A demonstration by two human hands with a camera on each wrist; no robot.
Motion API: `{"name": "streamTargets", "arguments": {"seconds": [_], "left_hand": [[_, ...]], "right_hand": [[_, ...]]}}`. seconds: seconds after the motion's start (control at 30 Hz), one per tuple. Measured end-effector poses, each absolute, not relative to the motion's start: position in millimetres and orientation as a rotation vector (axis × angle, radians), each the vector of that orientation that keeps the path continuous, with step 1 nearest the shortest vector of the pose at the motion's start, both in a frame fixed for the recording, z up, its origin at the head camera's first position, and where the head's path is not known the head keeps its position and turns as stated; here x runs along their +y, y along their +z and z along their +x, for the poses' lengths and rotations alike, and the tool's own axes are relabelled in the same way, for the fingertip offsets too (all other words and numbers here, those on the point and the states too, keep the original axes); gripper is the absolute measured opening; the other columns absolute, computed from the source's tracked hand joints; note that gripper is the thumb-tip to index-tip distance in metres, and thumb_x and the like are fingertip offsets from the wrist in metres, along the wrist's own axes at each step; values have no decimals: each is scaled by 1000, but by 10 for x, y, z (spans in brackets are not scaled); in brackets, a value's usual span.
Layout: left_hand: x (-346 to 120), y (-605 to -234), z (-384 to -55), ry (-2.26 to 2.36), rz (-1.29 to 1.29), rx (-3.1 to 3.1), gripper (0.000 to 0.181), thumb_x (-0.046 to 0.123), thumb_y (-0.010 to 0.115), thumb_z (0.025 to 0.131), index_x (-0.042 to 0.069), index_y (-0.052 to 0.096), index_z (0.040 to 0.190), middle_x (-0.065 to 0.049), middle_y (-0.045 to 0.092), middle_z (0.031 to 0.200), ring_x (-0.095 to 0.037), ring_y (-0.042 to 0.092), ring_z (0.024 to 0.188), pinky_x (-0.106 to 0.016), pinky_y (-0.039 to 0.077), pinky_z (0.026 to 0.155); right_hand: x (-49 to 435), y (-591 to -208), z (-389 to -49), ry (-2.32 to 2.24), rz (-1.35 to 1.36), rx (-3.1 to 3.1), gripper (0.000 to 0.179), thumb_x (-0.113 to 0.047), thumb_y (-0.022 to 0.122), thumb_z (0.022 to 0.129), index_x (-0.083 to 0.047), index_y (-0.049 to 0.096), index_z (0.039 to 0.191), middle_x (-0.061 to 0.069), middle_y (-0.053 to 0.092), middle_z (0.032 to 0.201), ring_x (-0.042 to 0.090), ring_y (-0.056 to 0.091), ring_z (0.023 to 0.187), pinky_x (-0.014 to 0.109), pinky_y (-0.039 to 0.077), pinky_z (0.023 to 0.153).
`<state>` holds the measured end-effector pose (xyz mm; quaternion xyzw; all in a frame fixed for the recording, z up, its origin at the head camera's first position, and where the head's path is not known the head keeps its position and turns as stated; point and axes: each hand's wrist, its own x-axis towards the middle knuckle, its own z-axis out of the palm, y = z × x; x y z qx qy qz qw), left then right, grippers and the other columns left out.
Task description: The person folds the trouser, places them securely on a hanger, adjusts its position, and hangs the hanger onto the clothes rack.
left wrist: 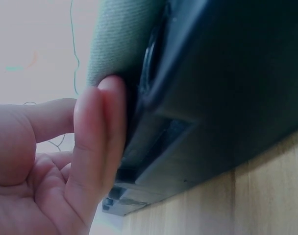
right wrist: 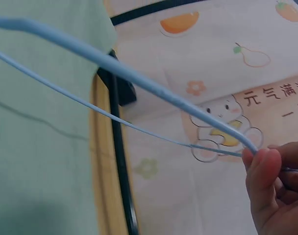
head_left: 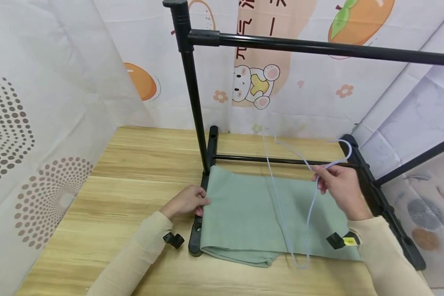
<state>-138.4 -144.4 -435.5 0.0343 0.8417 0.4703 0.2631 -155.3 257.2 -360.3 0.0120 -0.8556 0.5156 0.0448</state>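
A folded sage-green cloth [head_left: 240, 213] lies flat between the two feet of a black rack, its front edge showing stacked layers. At its left edge, my left hand [head_left: 186, 201] pinches the fabric beside the rack's left foot [head_left: 195, 238]; the left wrist view has the fingertips [left wrist: 112, 93] right at the cloth's rim. My right hand [head_left: 340, 185] pinches a thin pale-blue wire hanger [head_left: 350, 150] just below its hook. The hanger's long loop hangs over the cloth, and its wires [right wrist: 154, 88] cross the right wrist view.
The black rack has an upright post [head_left: 194, 90] at left, a top bar [head_left: 299, 46] across the back and a low crossbar [head_left: 251, 158] behind the cloth. Its right foot [head_left: 388, 222] stands beyond the cloth. Printed curtains [head_left: 192, 111] border the wooden tabletop [head_left: 133, 193].
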Motion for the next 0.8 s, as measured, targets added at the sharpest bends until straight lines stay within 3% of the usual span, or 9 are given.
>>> {"name": "streamTargets", "arguments": {"seconds": [0.27, 0.5, 0.8], "left_hand": [[-1432, -4357, -1381, 1279, 105, 2295, 16, 11, 62, 95, 2, 57, 82, -2, 59, 62, -10, 60, 52, -31, 57, 59], [-1419, -4343, -1383, 1251, 79, 2356, 15, 15, 64, 94, 3, 62, 83, -2, 60, 69, -11, 62, 60, -27, 53, 63], [-1387, -4345, -1381, 1294, 95, 2327, 15, 13, 63, 94, 3, 59, 83, -1, 58, 68, -12, 63, 60, -26, 55, 62]], "right_hand": [[2337, -3777, -1533, 1710, 2, -2578, 26, -22, 62, 96, -1, 68, 83, -10, 66, 62, 7, 55, 48, 23, 50, 46], [2217, -3842, -1518, 1991, -28, -2347, 19, -13, 64, 94, -14, 72, 77, -6, 67, 62, 6, 55, 46, 20, 48, 43], [2005, -3959, -1473, 2041, -121, -2324, 16, -16, 64, 95, -7, 71, 83, -5, 67, 62, 5, 56, 47, 19, 49, 44]]}}
